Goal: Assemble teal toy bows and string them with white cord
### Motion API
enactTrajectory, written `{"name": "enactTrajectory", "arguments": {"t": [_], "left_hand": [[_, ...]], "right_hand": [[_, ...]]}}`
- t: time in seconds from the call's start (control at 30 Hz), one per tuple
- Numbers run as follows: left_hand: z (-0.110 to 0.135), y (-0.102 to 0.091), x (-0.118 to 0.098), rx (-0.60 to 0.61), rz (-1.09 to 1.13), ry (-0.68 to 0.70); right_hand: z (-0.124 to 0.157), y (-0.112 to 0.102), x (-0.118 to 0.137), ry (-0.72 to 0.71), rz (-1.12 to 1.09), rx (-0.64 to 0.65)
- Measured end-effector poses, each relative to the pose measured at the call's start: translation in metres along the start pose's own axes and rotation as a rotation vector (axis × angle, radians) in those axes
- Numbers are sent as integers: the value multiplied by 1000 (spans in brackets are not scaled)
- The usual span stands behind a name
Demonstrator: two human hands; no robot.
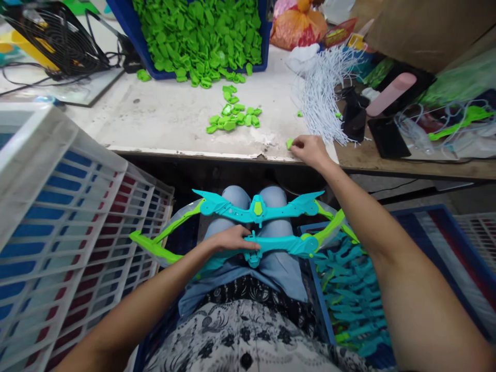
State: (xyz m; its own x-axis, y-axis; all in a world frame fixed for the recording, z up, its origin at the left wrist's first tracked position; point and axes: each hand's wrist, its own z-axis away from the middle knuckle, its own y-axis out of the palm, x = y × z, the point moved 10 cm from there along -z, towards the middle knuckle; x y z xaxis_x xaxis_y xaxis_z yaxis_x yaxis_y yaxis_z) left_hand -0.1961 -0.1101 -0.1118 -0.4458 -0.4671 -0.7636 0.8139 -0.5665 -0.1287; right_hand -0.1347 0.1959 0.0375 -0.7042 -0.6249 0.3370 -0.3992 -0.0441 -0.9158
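Observation:
Two teal and lime toy bows lie across my lap. My left hand (232, 239) rests closed on the nearer bow (289, 244), gripping its middle. The farther bow (258, 206) has a lime centre piece fitted. My right hand (309, 150) reaches up to the worktable's front edge and pinches a small lime green plastic piece (289, 143). A small heap of the same green pieces (232, 116) lies a little farther back on the table.
A blue bin (118, 15) spills many green pieces at the back of the white worktable (163, 119). White cords (321, 93) lie to the right. A slatted white crate (70, 217) stands at my left. A blue crate of teal bow parts (349, 289) sits at my right.

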Motion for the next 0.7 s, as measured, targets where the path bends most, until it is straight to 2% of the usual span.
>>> {"name": "enactTrajectory", "arguments": {"t": [0.1, 0.17, 0.3, 0.37, 0.43, 0.5, 0.57, 0.63, 0.7], "left_hand": [[5, -12, -8, -125, -183, 57], [11, -15, -13, -164, -188, 85], [18, -13, -15, -146, -138, 94], [18, -13, -14, -135, -107, 110], [15, -12, -12, -112, -41, 143], [11, -11, -8, -95, 35, 160], [8, -9, -4, -84, 105, 142], [5, -7, 0, -72, 176, 110], [4, -6, 0, -78, 206, 100]], "right_hand": [[-1, -2, 12, -114, 21, -42], [-3, 2, 14, -185, 27, -24], [-7, 14, 8, -251, 10, 50], [-2, 10, 12, -276, -11, 24], [15, -1, 26, -295, -54, -28], [52, -11, 54, -350, -118, -58], [109, -10, 95, -472, -186, -18], [178, 4, 138, -647, -217, 82], [235, 22, 161, -694, -188, 133]]}}
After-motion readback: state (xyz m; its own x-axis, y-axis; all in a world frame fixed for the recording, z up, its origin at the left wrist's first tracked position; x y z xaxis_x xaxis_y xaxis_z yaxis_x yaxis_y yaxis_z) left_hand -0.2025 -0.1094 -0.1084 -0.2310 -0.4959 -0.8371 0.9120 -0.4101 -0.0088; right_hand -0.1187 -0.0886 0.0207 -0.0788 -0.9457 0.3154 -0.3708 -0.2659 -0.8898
